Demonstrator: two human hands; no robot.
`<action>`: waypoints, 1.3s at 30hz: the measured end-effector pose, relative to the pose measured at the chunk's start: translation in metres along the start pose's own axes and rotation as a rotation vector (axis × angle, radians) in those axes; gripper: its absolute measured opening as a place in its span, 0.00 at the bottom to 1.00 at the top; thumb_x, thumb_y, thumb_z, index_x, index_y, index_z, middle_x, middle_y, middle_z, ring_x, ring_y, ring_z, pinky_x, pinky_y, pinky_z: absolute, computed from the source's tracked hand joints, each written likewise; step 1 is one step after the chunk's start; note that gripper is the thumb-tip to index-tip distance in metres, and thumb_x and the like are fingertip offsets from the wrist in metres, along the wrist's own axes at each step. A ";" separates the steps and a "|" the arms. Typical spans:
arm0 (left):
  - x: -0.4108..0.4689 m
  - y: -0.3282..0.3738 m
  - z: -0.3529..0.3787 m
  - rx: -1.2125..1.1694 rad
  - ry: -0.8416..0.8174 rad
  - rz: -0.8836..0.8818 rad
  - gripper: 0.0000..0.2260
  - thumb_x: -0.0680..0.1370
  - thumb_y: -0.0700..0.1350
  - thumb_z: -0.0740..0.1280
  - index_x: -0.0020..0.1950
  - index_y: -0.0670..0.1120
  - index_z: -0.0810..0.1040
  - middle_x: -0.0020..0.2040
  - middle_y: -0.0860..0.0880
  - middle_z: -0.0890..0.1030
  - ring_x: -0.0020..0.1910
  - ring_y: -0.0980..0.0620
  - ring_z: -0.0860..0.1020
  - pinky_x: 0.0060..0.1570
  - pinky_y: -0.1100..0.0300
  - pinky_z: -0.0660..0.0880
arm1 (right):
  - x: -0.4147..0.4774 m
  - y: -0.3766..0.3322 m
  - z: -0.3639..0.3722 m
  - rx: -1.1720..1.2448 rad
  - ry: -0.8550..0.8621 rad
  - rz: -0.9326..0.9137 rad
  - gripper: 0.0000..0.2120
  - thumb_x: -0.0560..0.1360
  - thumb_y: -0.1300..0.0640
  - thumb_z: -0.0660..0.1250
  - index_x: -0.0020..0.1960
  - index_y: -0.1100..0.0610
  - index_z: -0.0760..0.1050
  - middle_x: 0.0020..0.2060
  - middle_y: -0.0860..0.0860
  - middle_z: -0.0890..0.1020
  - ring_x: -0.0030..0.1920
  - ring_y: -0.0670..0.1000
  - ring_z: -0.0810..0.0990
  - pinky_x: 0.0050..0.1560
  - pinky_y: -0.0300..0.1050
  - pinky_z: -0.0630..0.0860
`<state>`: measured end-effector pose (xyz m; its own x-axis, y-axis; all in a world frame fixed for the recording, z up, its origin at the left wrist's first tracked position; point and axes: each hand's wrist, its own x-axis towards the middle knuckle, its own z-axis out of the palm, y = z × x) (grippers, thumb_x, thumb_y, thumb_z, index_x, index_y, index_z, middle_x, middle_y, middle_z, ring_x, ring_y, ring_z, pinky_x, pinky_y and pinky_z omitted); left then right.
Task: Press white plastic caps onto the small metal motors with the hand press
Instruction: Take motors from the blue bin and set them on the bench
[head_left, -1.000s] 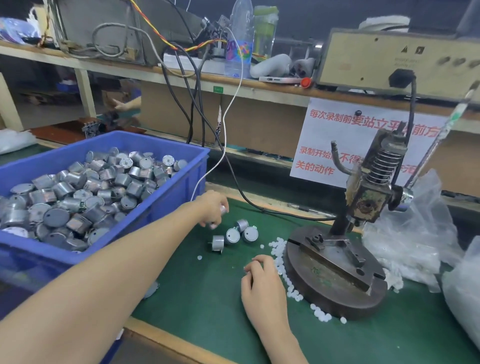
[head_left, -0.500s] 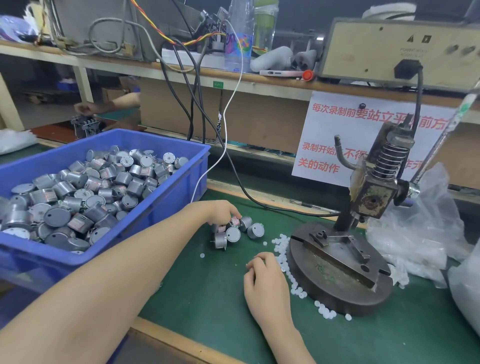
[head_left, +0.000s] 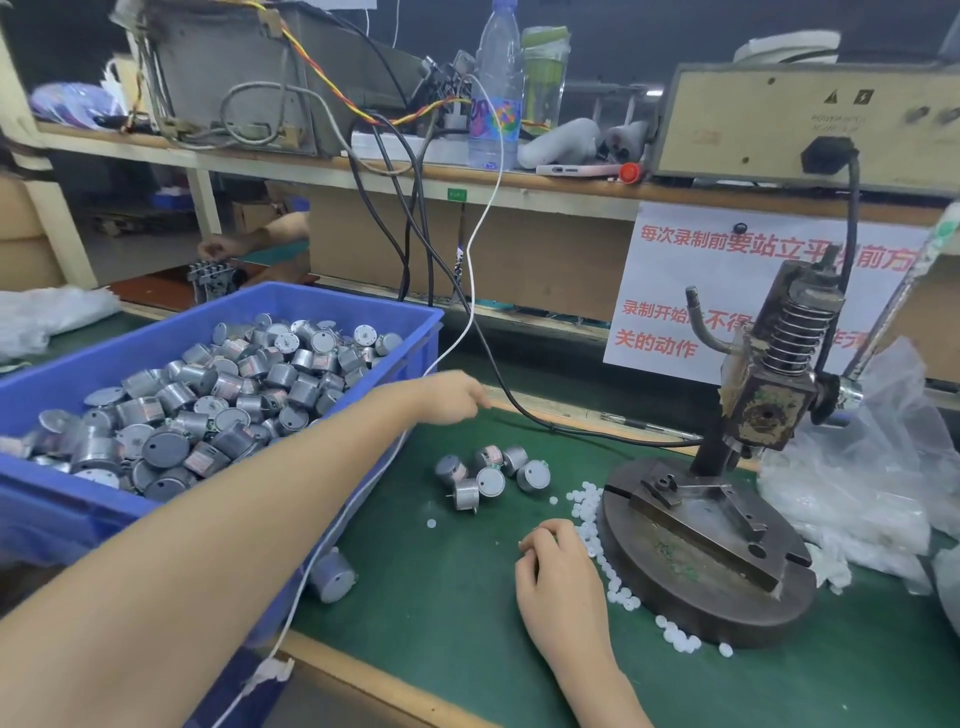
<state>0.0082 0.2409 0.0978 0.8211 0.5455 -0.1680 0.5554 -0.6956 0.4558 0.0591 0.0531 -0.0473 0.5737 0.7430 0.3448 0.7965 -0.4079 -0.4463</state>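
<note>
Now left hand (head_left: 451, 399) above, no longer among, the motors (head_left: 488, 475).

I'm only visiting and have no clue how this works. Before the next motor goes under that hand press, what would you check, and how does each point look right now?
1. motors within reach: ok; a small cluster lies on the green mat between the hands.
2. white caps within reach: ok; they lie loose along the press base.
3. press base clear: ok; no motor sits on it.
4. left hand free: ok; it hovers beside the blue bin, nothing seen in it.
5. right hand holding a cap: cannot tell; its fingers curl on the mat by the caps.
</note>
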 end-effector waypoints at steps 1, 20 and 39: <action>-0.005 0.000 -0.013 -0.071 0.072 0.023 0.16 0.79 0.36 0.55 0.66 0.42 0.73 0.64 0.45 0.74 0.60 0.50 0.73 0.55 0.64 0.69 | 0.000 0.000 0.000 -0.004 0.000 -0.001 0.09 0.77 0.59 0.56 0.50 0.58 0.75 0.54 0.47 0.72 0.49 0.48 0.73 0.44 0.39 0.67; -0.023 -0.143 -0.036 0.269 0.125 -0.528 0.37 0.74 0.58 0.64 0.76 0.56 0.46 0.75 0.42 0.47 0.74 0.39 0.46 0.68 0.39 0.55 | 0.001 -0.002 0.004 -0.005 0.057 0.003 0.08 0.76 0.61 0.59 0.48 0.59 0.77 0.51 0.48 0.74 0.48 0.50 0.74 0.42 0.40 0.64; -0.008 -0.102 -0.039 0.584 0.033 -0.563 0.20 0.82 0.42 0.51 0.74 0.43 0.57 0.73 0.41 0.54 0.73 0.38 0.53 0.68 0.41 0.60 | -0.004 -0.011 -0.001 0.034 0.039 -0.041 0.04 0.70 0.67 0.68 0.40 0.60 0.78 0.44 0.51 0.78 0.40 0.53 0.78 0.38 0.41 0.67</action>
<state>-0.0600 0.3258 0.0864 0.3984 0.8938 -0.2060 0.8709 -0.4390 -0.2207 0.0483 0.0540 -0.0430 0.5486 0.7370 0.3948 0.8127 -0.3591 -0.4589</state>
